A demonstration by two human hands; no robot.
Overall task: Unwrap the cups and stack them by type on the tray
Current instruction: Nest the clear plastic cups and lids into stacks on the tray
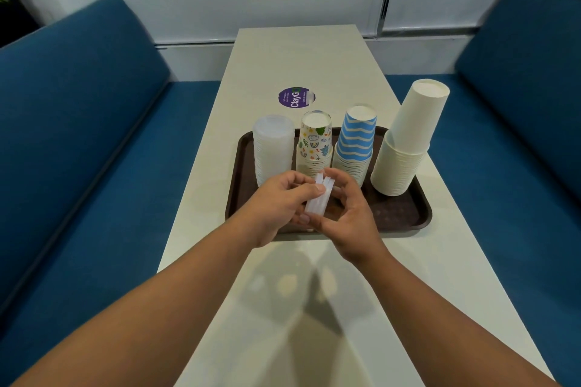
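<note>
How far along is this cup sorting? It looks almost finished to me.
Nearly done, it seems. Four stacks already stand upside down on the tray: clear cups, patterned cups, striped cups and white cups. Both hands, left and right, hold a folded piece of clear wrapper over the tray's near edge. What looks left is putting that wrapper aside; no wrapped cups show.

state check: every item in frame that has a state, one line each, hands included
clear cup stack: upside down, on tray
patterned cup stack: upside down, on tray
striped cup stack: upside down, on tray
white cup stack: upside down, leaning right, on tray
tray: flat on table, holds all four stacks
plastic wrapper: folded, off the cups, held over tray
left hand: pinches wrapper
right hand: fingers curled round wrapper
</note>
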